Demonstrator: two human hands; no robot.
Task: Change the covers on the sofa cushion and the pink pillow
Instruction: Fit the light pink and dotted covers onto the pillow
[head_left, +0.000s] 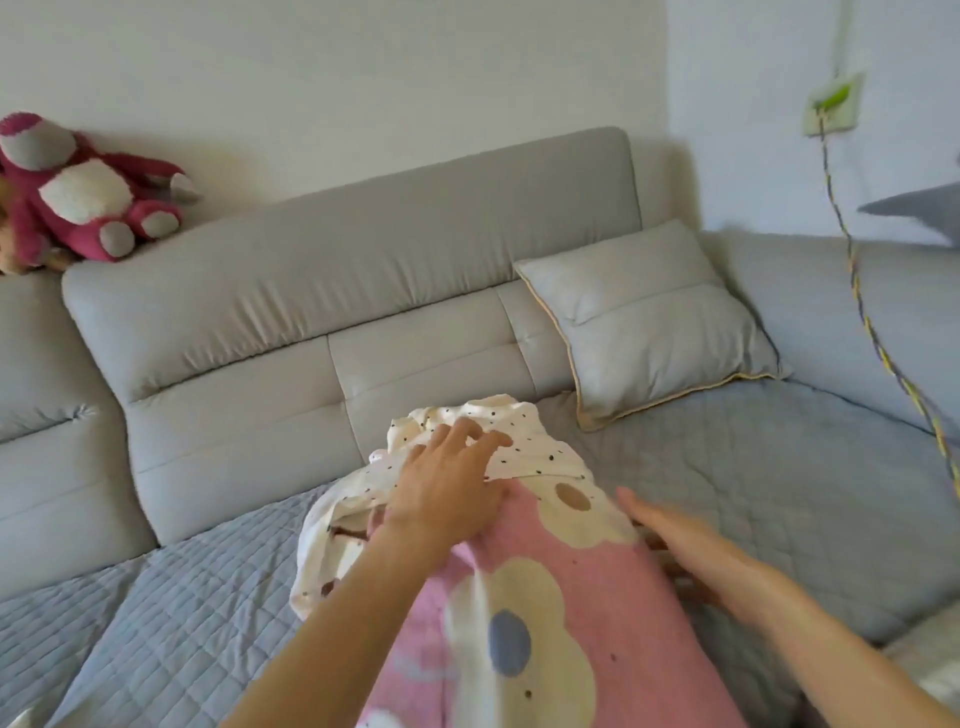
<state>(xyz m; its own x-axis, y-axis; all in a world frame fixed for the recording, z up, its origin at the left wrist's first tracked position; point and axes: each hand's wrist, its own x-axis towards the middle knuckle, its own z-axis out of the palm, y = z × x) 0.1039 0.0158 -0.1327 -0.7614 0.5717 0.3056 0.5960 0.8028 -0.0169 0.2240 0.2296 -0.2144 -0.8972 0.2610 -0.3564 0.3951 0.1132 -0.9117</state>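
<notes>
Item: pink pillow, flower-printed, lying lengthwise on the quilted grey sofa seat, near end toward the camera. Far end overlapped by a white dotted cover, bunched and crumpled against the base of the backrest; whether it is partly drawn over the pillow's end or merely heaped on it cannot be told from this angle. Left hand: fingers spread and laid flat over the cover where it meets the pillow, pressing rather than pinching. Right hand: fingers straight, along the pillow's right flank, tips somewhat blurred, gripping nothing visible. Handling, by judgement: pillow light, soft, compressible, will sag and fold if lifted by one corner; best held by both sides or squeezed at the end to feed it into an opening. Cover thin, limp, non-slippery cotton by the look of it, prone to twisting; take it at the open hem with both hands, one at each corner. Not fragile. Also present: grey sofa cushion with pale piping, propped in the corner, untouched; pink plush toy on the backrest
</notes>
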